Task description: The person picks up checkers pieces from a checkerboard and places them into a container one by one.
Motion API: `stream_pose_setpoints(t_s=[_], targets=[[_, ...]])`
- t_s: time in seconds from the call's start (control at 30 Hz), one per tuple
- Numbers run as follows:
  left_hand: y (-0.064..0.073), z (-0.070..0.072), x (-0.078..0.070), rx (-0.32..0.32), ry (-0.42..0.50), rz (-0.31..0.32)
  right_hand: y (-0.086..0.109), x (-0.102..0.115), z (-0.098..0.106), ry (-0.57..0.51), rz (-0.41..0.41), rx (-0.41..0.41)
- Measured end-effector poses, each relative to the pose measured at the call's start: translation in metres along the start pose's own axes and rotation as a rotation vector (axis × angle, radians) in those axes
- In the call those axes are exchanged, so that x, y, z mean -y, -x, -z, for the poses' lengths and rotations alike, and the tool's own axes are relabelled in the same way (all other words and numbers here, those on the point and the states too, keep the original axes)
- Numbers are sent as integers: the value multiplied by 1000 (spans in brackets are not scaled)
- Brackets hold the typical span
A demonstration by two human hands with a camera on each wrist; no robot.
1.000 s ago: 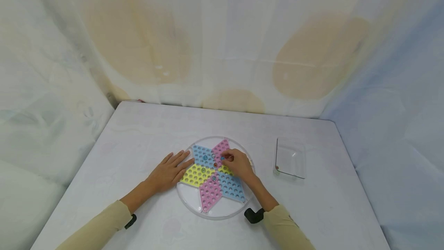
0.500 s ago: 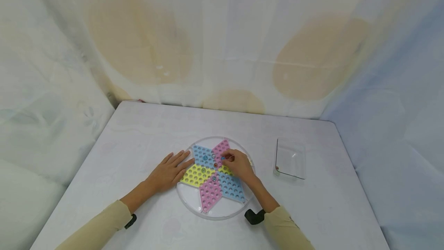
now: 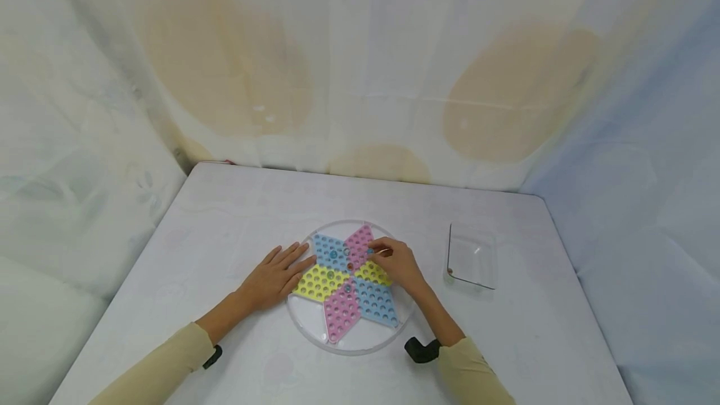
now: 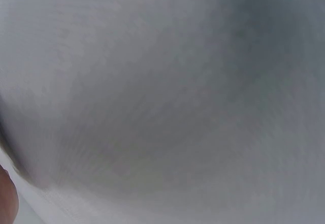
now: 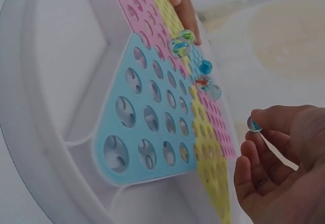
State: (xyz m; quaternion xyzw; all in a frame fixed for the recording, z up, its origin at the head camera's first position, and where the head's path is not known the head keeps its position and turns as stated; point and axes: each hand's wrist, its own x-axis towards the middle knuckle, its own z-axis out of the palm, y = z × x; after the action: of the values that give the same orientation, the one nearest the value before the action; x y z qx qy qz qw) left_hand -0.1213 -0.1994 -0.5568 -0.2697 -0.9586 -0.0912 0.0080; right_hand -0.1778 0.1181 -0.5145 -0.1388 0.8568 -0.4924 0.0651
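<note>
A round white Chinese checkers board [image 3: 360,351] carries a star of pink, blue and yellow points with holes. My right hand [image 3: 396,262] is over the pink and yellow points on the right, pinching a clear marble with blue in it [image 5: 254,125] between thumb and fingertip. In the right wrist view the marble appears apart from the holes. My left hand [image 3: 275,280] lies with fingers spread at the board's left edge. Several marbles sit near the star's middle, among them a blue marble [image 3: 334,255], a red marble [image 3: 350,266] and a green marble [image 3: 330,275].
To the right of the board stands a clear square container [image 3: 472,258] with a small brownish marble [image 3: 450,271] in its near left corner. White patterned cloth [image 3: 365,80] walls in the table [image 3: 534,330] at the back and sides. The left wrist view shows only blurred grey.
My right hand has moved slightly to the right with the marble between its fingers, uncovering more of the yellow point. My left hand stays where it was.
</note>
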Motion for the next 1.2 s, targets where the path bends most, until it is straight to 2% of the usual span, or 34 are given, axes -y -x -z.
stream_pose_setpoints(t_s=[0.17, 0.67, 0.93, 1.2], targets=[[0, -1, 1, -9, -6, -2, 2, 4, 9, -2, 10, -9], [2, -3, 1, -38, 2, -10, 10, 14, 41, 19, 110, -24], [2, -4, 2, -52, -2, -22, 17, 13, 61, 44, 81, -75], [2, -4, 2, -12, -1, -3, 24, 6, 82, 74, 48, -119]])
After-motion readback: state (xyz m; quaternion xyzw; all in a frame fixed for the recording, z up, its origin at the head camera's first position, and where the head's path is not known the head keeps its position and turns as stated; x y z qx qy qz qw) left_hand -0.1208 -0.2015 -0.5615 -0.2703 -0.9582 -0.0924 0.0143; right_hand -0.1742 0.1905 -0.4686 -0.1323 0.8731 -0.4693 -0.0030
